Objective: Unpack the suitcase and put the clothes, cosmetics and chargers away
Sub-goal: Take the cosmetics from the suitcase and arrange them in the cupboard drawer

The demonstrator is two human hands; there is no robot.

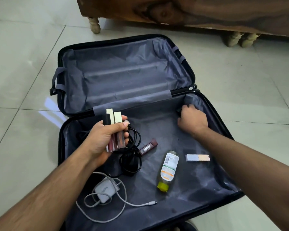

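A black suitcase (60,147) lies open on the floor, lined in grey. My left hand (103,139) grips several lip gloss tubes (114,130) with pale caps above the near half. My right hand (191,120) curls around a small dark item at the far right corner; what it is I cannot tell. In the near half lie a black coiled cable (132,157), a maroon lipstick (148,147), a clear bottle with a yellow cap (168,170), a silver and rose tube (197,157) and a white charger with its cable (105,189).
The far half of the suitcase (123,70) holds nothing but its lining and straps. A wooden piece of furniture (190,10) on pale turned legs (94,25) stands behind the suitcase. Pale floor tiles (23,64) surround it.
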